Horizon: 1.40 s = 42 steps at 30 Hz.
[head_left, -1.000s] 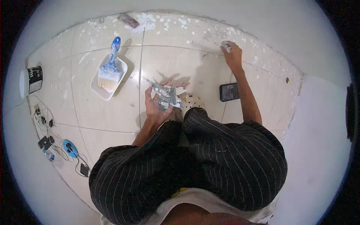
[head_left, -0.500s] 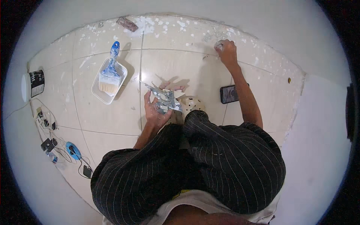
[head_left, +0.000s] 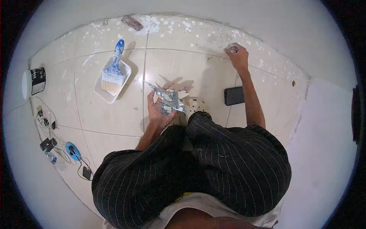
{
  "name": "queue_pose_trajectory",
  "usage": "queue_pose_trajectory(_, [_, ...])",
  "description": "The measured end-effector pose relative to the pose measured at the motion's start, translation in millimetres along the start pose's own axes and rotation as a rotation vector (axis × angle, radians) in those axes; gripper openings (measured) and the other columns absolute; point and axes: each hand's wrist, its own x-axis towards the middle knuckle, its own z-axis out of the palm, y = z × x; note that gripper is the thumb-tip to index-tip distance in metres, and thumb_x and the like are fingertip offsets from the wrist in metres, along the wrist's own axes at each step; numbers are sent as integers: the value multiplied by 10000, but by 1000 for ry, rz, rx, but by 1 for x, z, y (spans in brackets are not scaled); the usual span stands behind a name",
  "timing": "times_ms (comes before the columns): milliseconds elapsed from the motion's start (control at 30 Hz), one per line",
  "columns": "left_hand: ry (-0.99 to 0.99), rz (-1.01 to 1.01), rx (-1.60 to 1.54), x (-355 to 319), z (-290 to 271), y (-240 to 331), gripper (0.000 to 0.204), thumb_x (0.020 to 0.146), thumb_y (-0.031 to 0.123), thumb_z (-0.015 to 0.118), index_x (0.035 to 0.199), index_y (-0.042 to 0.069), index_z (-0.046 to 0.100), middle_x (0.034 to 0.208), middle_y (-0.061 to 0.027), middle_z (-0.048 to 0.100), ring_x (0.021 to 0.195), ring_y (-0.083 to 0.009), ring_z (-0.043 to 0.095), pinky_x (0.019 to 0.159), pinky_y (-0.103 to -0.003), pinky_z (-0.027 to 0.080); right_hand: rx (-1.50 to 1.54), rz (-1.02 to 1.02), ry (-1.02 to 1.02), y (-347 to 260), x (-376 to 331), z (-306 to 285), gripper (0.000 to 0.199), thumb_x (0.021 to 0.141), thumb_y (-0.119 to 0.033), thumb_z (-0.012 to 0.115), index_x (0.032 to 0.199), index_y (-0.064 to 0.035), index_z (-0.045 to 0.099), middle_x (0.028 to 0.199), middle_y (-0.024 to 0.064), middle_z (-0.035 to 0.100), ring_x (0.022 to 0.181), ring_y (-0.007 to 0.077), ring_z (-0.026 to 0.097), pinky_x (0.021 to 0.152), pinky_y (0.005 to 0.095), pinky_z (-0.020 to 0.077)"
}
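Observation:
My left hand (head_left: 157,115) is closed around a bundle of torn grey-and-white flakes (head_left: 170,101), which look like peeled paint, just in front of my shoe. Some jagged strips stick out past the fingers. My right hand (head_left: 238,57) is curled over the tiles at the far right, near the wall. Something pale shows between its fingers, too small to make out. Beyond that hand, greyish scraped residue (head_left: 221,38) marks the floor.
A blue-handled paintbrush (head_left: 114,70) lies in a white tray (head_left: 111,100). A black phone (head_left: 233,96) rests beside my right forearm. A brown block (head_left: 132,23) sits by the far wall. At left are a tub (head_left: 37,81) and tangled cables (head_left: 57,143) with a blue reel (head_left: 73,151).
My right hand has moved slightly right and toward me, away from the scraped patch, with its fingers curled. My left hand holds nearly still. The phone's screen looks darker.

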Motion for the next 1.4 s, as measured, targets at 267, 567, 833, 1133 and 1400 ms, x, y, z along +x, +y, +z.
queue_pose_trajectory(267, [-144,15,34,-5,12,0,716,950,580,205,1438,67,307,1383,-234,444,1265,-340,470,1060,-478,399,277,-34,-39,-20,-20,0,248,795,-177,745,991,-41,675,864,56,696,799,132,637,742,293,503])
queue_pose_trajectory(567, [-416,178,206,-8,-8,4,579,880,291,625,1357,89,364,1229,-120,593,1236,-203,507,1078,-430,377,444,-231,-465,-134,-122,23,270,798,-188,748,1016,-46,678,880,47,669,786,134,587,717,297,462])
queue_pose_trajectory(833, [-139,-21,-6,-9,5,10,633,908,485,424,1376,58,405,1215,-121,602,1140,-221,566,1023,-375,422,31,-784,-409,-160,-160,30,328,769,-137,711,1083,-59,651,920,74,632,880,280,514,842,412,379])
queue_pose_trajectory(1133, [-238,191,233,-13,27,5,667,954,480,274,1397,-9,364,1275,-198,564,1164,-290,559,1048,-390,416,39,-228,60,-119,-79,-17,241,816,-193,721,1032,-93,682,857,70,683,747,189,583,706,343,467])
queue_pose_trajectory(1400, [-208,61,212,-8,24,2,731,933,593,232,1420,56,326,1364,-236,466,1196,-345,529,1044,-464,415,-177,-193,105,1,1,10,218,815,-185,688,1004,-76,678,880,122,679,828,298,621,800,406,474])
